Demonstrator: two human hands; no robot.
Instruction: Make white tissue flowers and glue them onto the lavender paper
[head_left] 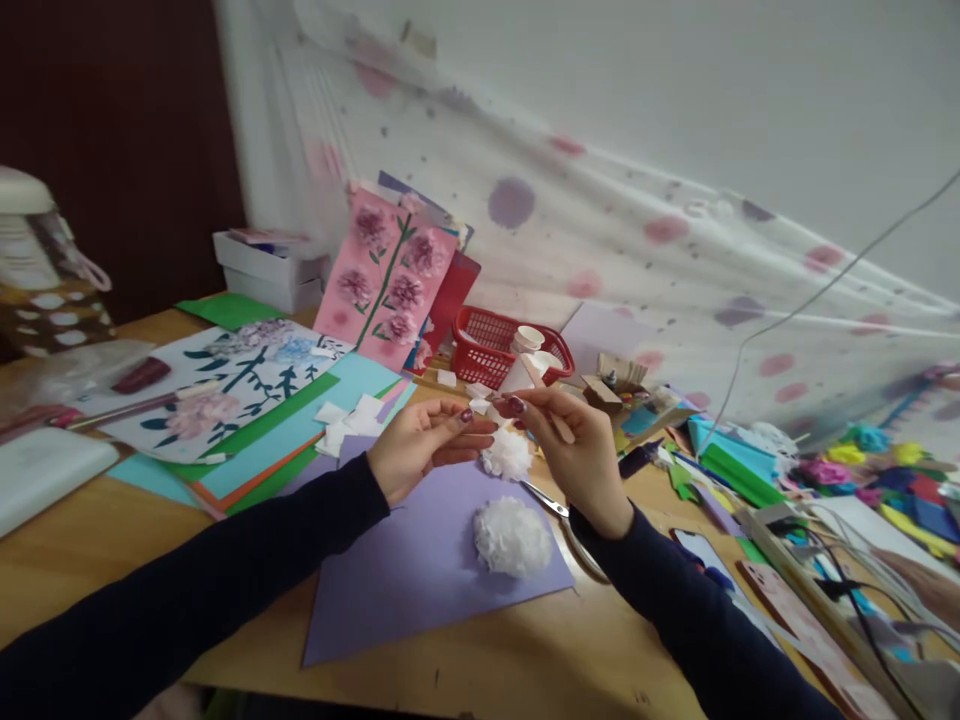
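My left hand and my right hand meet above the purple sheet, fingertips nearly touching. Between them shows a small piece of white paper, pinched at the fingertips; its exact shape is hard to make out. Below the hands, one fluffy white paper flower rests on the purple sheet. Another white paper flower lies farther back, partly under my right hand. Scissors lie beside the sheet, their handles partly hidden by my right wrist. White paper squares are piled left of my left hand.
A red basket with paper cups stands behind the hands. A pink flower card leans at the back. Coloured sheets overlap on the left. Phones, a power strip with cables, and another person's hand are at right.
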